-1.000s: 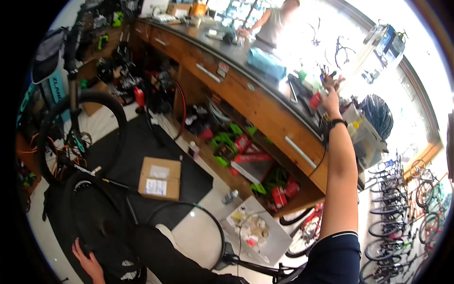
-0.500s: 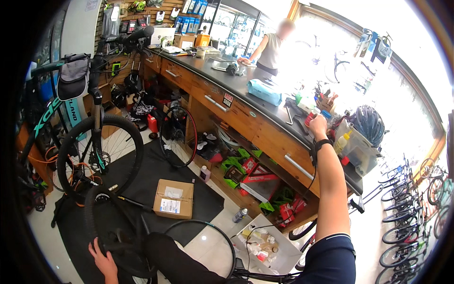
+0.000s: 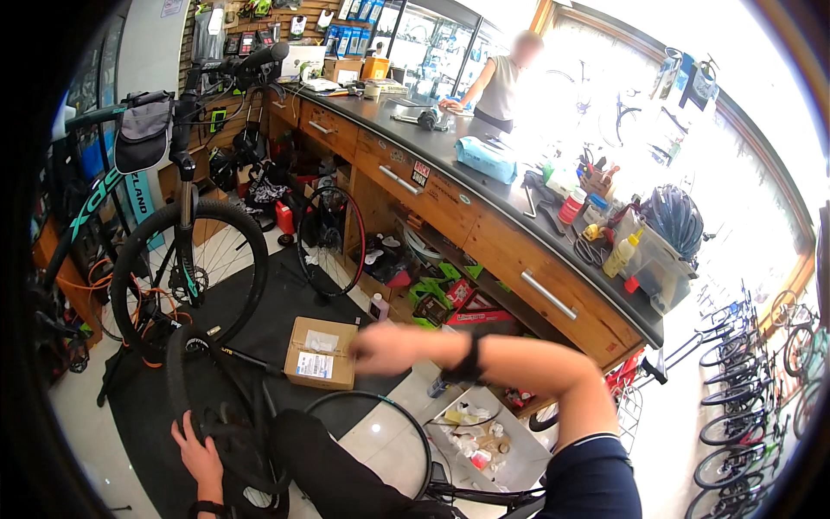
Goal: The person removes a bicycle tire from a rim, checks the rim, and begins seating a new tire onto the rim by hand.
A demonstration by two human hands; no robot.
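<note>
At the lower left, my left hand (image 3: 201, 458) grips the black tyre of a bicycle wheel (image 3: 177, 381), its fingers laid over the rubber. The wheel stands tilted beside my dark-trousered leg (image 3: 324, 467). My right hand (image 3: 385, 348) is in mid-air just right of a taped cardboard box (image 3: 319, 374) on the mat. Motion smears its fingers, so whether it carries anything is hidden. A black band (image 3: 471, 356) circles that wrist. Below the forearm, a tyre or rim hoop (image 3: 424, 432) lies near the leg.
A long workbench (image 3: 510, 246) holds a red bottle (image 3: 571, 206), a yellow bottle (image 3: 621, 253), a blue pack (image 3: 487, 160) and a helmet (image 3: 670, 221). A bicycle (image 3: 186, 221) stands left. An open box of scraps (image 3: 510, 454) sits on the floor. Another person (image 3: 500, 86) stands behind the bench.
My right hand has left the bench by the red bottle and swung down and left toward the cardboard box. My left hand stays on the wheel's tyre.
</note>
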